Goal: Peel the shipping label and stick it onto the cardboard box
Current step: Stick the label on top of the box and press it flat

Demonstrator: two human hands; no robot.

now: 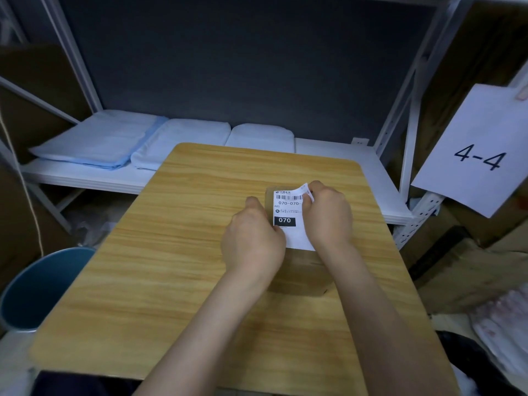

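A white shipping label (pixel 288 215) with a barcode, "070-070" and a black "070" block lies over a brown cardboard box (pixel 303 270) on the wooden table (pixel 177 252). My right hand (pixel 327 215) pinches the label's upper right corner, which curls up off the rest. My left hand (pixel 253 238) grips the label's left edge, with its fingers bent over the box's left side. Both hands hide much of the box top and the label's edges.
A white metal shelf (pixel 94 178) behind the table holds folded blue and white cloths (pixel 137 144). A blue bin (pixel 43 287) stands at the table's left. A paper sheet marked "4-4" (pixel 477 152) hangs at the right above cardboard boxes (pixel 471 270).
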